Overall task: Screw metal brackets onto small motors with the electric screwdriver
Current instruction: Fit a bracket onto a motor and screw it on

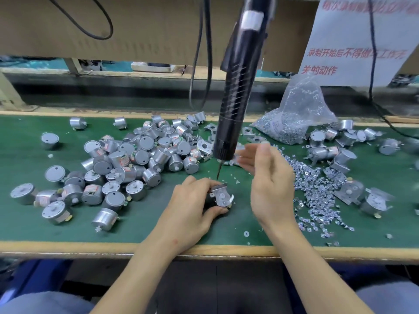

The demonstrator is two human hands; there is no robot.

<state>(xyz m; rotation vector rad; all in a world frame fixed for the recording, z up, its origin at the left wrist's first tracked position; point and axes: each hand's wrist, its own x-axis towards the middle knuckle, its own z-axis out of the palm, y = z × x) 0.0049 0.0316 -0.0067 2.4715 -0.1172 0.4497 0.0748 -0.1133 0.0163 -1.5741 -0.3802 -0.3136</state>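
Left hand (192, 207) grips bracketed motor (221, 197); right hand (269, 177) open, empty, beside screwdriver (235, 91).

Silver motors (127, 164) on green mat (158, 223); black screwdriver (235, 87).

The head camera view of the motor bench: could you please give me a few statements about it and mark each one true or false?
1. The left hand holds a motor with a bracket on it. True.
2. The right hand grips the electric screwdriver. False: the hand is open beside it, not touching the body.
3. The pile of bare motors lies on the person's left. True.
4. The loose screws are kept in a tray. False: they are scattered on the green mat.
5. A clear plastic bag sits at the back right. True.
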